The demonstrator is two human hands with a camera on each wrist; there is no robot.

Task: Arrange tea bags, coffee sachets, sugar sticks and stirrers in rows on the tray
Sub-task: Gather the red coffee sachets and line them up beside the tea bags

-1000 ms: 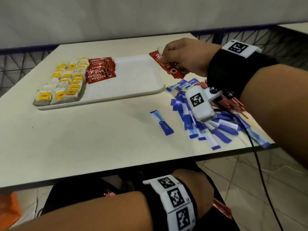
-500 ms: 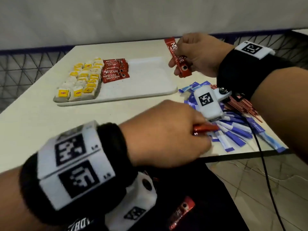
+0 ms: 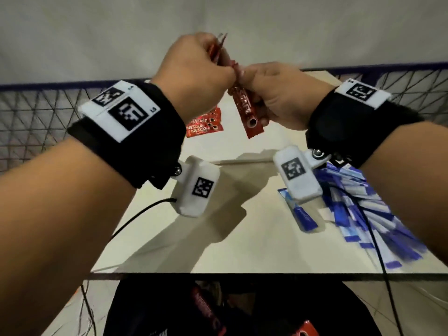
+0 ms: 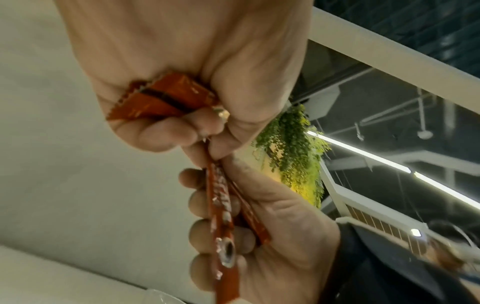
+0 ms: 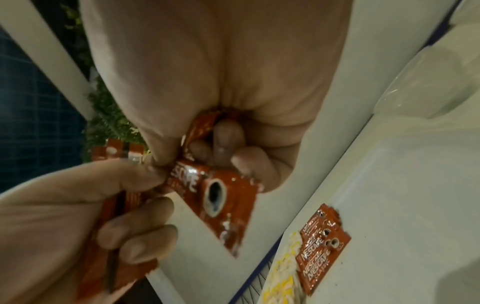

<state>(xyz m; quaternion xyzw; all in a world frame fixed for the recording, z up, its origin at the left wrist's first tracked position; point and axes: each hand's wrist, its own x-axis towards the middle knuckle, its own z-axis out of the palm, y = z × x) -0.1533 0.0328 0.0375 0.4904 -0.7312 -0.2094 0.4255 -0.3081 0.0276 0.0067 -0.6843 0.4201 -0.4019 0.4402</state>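
While 1 s ago only the right hand (image 3: 274, 93) held a coffee sachet (image 3: 244, 110) and the left hand (image 3: 194, 71) was below the table, now both raised above the tray (image 3: 242, 151), fingers closed on red sachets, approx. touching. Means sachets being gathered/passed btw. hands; not yet in the coffee row (image 3: 206, 124). Sugar sticks (image 3: 358, 209) waiting on the table, right side.

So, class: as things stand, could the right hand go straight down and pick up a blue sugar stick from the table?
Probably not yet. The right hand is raised and gripping a red coffee sachet, with the left hand meeting it. The sugar sticks lie uncovered below the right wrist, so only the full grip stands in the way.
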